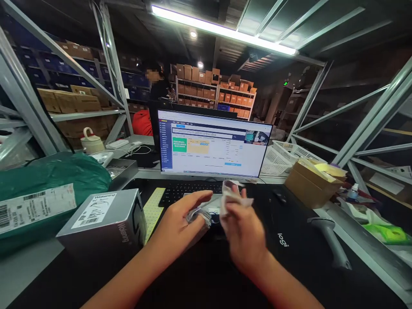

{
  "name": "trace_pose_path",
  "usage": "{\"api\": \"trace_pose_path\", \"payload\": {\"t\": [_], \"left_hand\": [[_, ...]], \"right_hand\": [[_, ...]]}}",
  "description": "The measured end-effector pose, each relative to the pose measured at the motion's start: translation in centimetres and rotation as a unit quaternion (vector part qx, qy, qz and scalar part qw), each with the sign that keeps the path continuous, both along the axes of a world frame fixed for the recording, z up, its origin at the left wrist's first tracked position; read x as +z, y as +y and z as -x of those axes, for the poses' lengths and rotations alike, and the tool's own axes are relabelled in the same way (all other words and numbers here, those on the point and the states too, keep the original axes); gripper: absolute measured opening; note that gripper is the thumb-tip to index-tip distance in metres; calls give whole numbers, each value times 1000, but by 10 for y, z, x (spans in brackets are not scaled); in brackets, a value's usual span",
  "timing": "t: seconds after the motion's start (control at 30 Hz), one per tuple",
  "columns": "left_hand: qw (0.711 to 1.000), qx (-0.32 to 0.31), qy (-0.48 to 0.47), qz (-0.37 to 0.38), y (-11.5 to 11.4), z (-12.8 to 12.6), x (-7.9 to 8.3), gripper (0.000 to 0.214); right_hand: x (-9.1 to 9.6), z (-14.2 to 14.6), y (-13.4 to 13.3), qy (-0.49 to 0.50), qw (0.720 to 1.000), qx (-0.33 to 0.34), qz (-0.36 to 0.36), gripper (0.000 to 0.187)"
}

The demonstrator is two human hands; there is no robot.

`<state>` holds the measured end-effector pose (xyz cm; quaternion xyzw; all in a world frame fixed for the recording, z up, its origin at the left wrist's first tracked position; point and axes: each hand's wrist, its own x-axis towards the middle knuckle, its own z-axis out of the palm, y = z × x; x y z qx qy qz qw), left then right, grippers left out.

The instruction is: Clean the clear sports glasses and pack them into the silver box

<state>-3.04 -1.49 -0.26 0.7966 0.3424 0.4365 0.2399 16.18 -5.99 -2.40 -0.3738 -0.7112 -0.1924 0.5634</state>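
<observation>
— Two hands, both busy with the same small thing?

— Yes. The left hand (180,223) and the right hand (243,234) meet over the near middle of the tabletop (225,274), each closed on part of a crumpled clear plastic wrapper (230,193). The right fingers pinch its upper end, which sticks up pale and blurred; the left fingers curl round the lower bit near a white label. What is inside I cannot tell.

— What lies right behind it?

— A black keyboard (189,191), partly hidden by the hands, and just beyond it a lit monitor (214,143) with a form on screen. Under the hands runs a black desk mat (286,240) with a white logo.

— And to the sides?

— Left and near, a grey cardboard box (106,223) with a printed label on top, a yellow ruler (153,210) lying between it and the keyboard. Further left, a green mailing bag (51,176) with a shipping label. Right, a grey barcode scanner (331,238) lies on the mat's edge, with an open brown carton (310,180) behind it and a white plastic basket (283,156) beside the monitor.

— Anyone else about?

— One person (159,88) stands far off behind the monitor, among metal shelves (214,90) stacked with brown boxes.
</observation>
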Motion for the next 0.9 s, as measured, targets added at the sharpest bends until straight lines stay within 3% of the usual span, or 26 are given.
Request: {"api": "trace_pose_path", "payload": {"t": [0.07, 0.13, 0.23, 0.3, 0.37, 0.47, 0.57, 0.63, 0.73, 0.9], "left_hand": [[1000, 16, 3, -26, -1, 0, 0, 42], [999, 19, 12, -38, -1, 0, -1, 42], [999, 7, 30, -42, -1, -1, -1, 44], [997, -11, 58, -56, -2, -1, 0, 48], [993, -31, 89, -76, -2, 0, 3, 53], [987, -40, 110, -111, 0, 3, 7, 50], [987, 9, 74, -143, 2, 6, 8, 42], [983, 45, 51, -169, 3, 7, 9, 38], [970, 44, 68, -229, 2, 7, 9, 33], [928, 19, 144, -342, -2, 0, 6, 22]], "right_hand": [[-14, 19, 1, -121, 991, -22, -52, 35], [-22, 28, 4, -180, 979, -24, -96, 38], [-15, 18, 13, -160, 984, 9, -83, 39], [-1, 0, 16, -83, 996, 42, 0, 39], [15, -21, 13, -28, 987, 104, 122, 38], [36, -45, 3, -58, 934, 208, 285, 37], [43, -53, -3, -79, 898, 236, 363, 29], [39, -50, -2, -25, 890, 231, 393, 25], [28, -35, 1, 48, 889, 184, 416, 26], [18, -2, -8, 23, 941, 78, 328, 30]]}}
